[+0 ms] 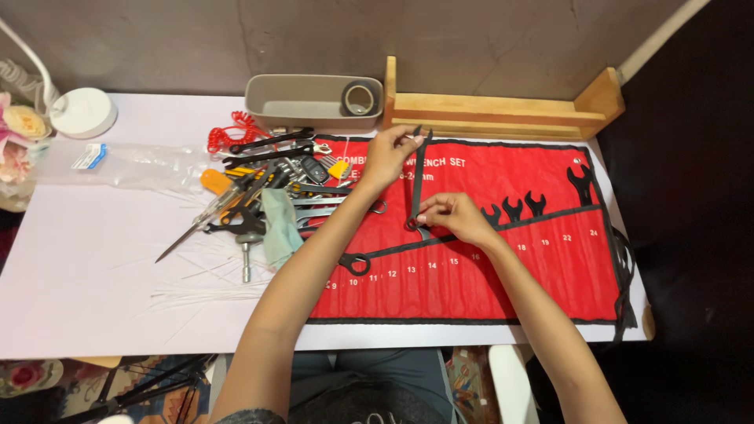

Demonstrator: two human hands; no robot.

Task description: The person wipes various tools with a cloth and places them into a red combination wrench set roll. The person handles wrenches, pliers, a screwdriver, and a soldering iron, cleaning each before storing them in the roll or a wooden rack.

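A red wrench roll pouch [503, 267] with black trim lies spread on the white table. My left hand [389, 157] pinches the open-jaw end of a long black wrench [415, 188] near the pouch's top edge. Down at the pocket line, my right hand [455, 217] grips the same wrench's ring end. Several black wrenches [522, 206] stand in pockets to the right, and a larger one [581, 182] sits at the far right. One black wrench [355, 261] lies loose on the pouch's left part.
A pile of wrenches, screwdrivers and pliers [267, 196] lies left of the pouch, with a red coiled cord [228, 135] behind it. A grey tray [310, 102] holds a tape roll [360, 99]. A wooden shelf [503, 110] stands at the back; white cable ties [196, 290] lie in front.
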